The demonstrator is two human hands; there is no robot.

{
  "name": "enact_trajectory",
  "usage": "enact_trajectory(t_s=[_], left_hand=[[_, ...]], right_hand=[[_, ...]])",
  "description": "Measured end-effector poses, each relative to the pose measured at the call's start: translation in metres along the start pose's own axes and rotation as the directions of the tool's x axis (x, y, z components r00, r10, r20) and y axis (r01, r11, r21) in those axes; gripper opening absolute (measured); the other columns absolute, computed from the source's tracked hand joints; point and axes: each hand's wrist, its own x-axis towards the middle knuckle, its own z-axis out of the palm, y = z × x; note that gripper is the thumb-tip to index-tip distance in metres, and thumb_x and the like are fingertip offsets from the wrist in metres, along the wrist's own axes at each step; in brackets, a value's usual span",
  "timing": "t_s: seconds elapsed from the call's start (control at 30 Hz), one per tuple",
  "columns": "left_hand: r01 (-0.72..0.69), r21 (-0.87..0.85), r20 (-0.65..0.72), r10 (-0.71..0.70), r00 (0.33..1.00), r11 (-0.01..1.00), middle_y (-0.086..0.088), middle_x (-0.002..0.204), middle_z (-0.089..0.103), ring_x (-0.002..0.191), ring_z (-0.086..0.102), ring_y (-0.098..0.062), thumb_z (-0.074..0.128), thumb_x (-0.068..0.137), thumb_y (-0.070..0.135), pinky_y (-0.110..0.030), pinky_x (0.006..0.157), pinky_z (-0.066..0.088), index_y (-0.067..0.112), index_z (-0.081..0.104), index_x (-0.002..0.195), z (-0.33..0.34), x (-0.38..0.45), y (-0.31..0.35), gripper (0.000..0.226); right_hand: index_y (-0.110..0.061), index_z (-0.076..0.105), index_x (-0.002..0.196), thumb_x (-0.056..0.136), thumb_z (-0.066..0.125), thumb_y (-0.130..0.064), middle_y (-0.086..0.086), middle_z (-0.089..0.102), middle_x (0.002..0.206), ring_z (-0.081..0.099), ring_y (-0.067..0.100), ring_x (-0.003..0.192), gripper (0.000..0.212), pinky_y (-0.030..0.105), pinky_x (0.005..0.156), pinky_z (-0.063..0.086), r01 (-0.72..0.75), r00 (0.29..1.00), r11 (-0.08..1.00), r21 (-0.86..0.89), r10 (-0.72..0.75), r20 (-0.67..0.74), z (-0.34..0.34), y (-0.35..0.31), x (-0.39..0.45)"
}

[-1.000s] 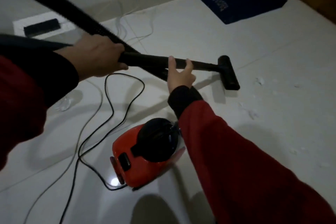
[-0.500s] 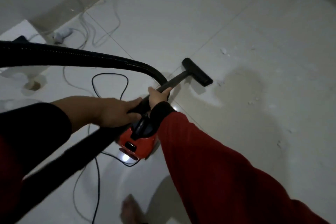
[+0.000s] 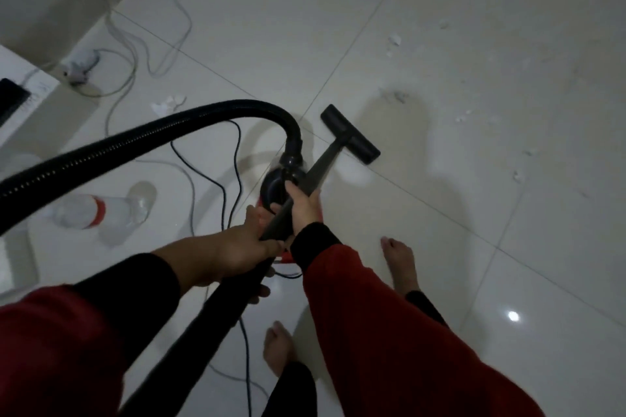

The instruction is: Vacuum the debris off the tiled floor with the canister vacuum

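My left hand (image 3: 233, 252) grips the lower end of the black wand (image 3: 318, 169), and my right hand (image 3: 303, 205) grips it just ahead. The wand slants up and right to the black floor nozzle (image 3: 350, 134), which rests on the white tiled floor (image 3: 440, 230). White debris (image 3: 394, 40) lies scattered to the upper right of the nozzle, with more bits (image 3: 462, 118) to its right. The red canister (image 3: 288, 257) sits under my hands, mostly hidden. Its ribbed black hose (image 3: 152, 132) arcs left from the canister top.
A clear plastic bottle (image 3: 98, 213) lies on its side at left. Black power cord (image 3: 225, 193) and grey cables (image 3: 149, 51) loop across the floor left of the canister. My bare feet (image 3: 401, 264) stand below the hands. A white ledge (image 3: 20, 105) and wall are at far left.
The view has tilted further down, so my feet and the bottle now show. My hands and the wand have shifted right. The nozzle has moved slightly toward the debris.
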Motion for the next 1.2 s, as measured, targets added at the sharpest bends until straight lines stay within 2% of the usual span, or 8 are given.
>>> enact_trajectory(t_s=[0.13,0.3,0.5,0.73,0.8,0.87,1.07,1.2], left_hand=[[-0.022,-0.098,0.033,0.025,0.999,0.995,-0.021,0.104,0.062,0.068,0.070,-0.025,0.051,0.096,0.030,-0.033,0.062,0.060,0.028,-0.025,0.146,-0.002,0.002,-0.015,0.091],[-0.041,-0.089,0.198,0.058,0.979,0.995,-0.017,0.098,0.061,0.061,0.071,-0.019,0.055,0.094,0.029,-0.030,0.057,0.057,0.046,-0.010,0.146,-0.010,0.000,-0.030,0.085],[-0.172,-0.181,0.091,0.191,0.977,0.968,-0.009,0.068,0.049,0.044,0.052,-0.013,0.050,0.097,0.022,-0.026,0.046,0.048,0.057,-0.004,0.143,-0.014,0.026,-0.038,0.079],[-0.212,-0.149,0.117,0.230,0.966,0.966,-0.010,0.086,0.057,0.054,0.062,-0.014,0.054,0.095,0.027,-0.026,0.054,0.053,0.054,-0.008,0.143,-0.012,0.027,-0.047,0.083],[-0.184,-0.116,0.159,0.201,0.967,0.976,-0.014,0.094,0.059,0.061,0.069,-0.020,0.055,0.092,0.034,-0.031,0.060,0.056,0.059,-0.009,0.140,-0.012,0.021,-0.051,0.084],[-0.167,-0.130,0.177,0.188,0.966,0.977,-0.016,0.087,0.057,0.059,0.065,-0.020,0.051,0.094,0.036,-0.033,0.060,0.056,0.060,-0.005,0.140,-0.012,0.018,-0.054,0.077],[-0.215,-0.277,0.127,0.258,0.958,0.936,-0.010,0.066,0.049,0.043,0.052,-0.015,0.044,0.099,0.029,-0.027,0.045,0.046,0.059,-0.003,0.142,-0.012,0.029,-0.029,0.070],[-0.237,-0.377,0.129,0.304,0.944,0.895,-0.010,0.061,0.054,0.046,0.056,-0.016,0.042,0.099,0.028,-0.026,0.048,0.053,0.057,-0.003,0.142,-0.006,0.031,0.004,0.069]], right_hand=[[-0.041,0.017,0.147,0.096,0.048,-0.014,0.012,0.052,0.073,0.053,0.020,0.057,0.066,0.030,0.047,0.049,0.030,0.997,0.999,-0.024,-0.032,-0.072,0.000,0.018,0.001],[-0.048,0.011,0.148,0.095,0.050,-0.014,0.009,0.048,0.066,0.051,0.020,0.053,0.074,0.031,0.049,0.048,0.036,0.986,0.986,-0.160,-0.061,-0.154,0.003,-0.001,0.018],[-0.041,-0.001,0.151,0.092,0.059,-0.014,0.004,0.057,0.085,0.060,0.017,0.071,0.089,0.028,0.058,0.051,0.188,0.978,0.961,-0.203,-0.202,-0.050,0.004,0.010,0.019],[-0.037,0.000,0.152,0.091,0.053,-0.008,0.015,0.055,0.125,0.059,0.022,0.082,0.086,0.030,0.070,0.050,0.154,0.980,0.932,-0.329,-0.187,-0.070,0.002,0.020,0.022],[-0.041,0.001,0.152,0.090,0.053,-0.009,0.014,0.057,0.106,0.057,0.022,0.073,0.087,0.036,0.074,0.054,0.143,0.978,0.934,-0.327,-0.185,-0.101,0.002,0.013,0.025],[-0.043,0.002,0.151,0.093,0.052,-0.010,0.012,0.052,0.081,0.052,0.020,0.059,0.083,0.033,0.057,0.055,0.146,0.977,0.948,-0.284,-0.182,-0.106,0.000,0.005,0.026],[-0.044,0.005,0.150,0.096,0.051,-0.015,0.013,0.056,0.091,0.054,0.017,0.062,0.076,0.031,0.055,0.053,0.192,0.975,0.979,-0.073,-0.198,-0.096,0.000,-0.004,0.017],[-0.041,0.007,0.151,0.098,0.047,-0.012,0.009,0.049,0.075,0.044,0.017,0.054,0.072,0.026,0.046,0.045,0.190,0.972,0.980,-0.067,-0.197,-0.126,-0.003,-0.047,0.027]])
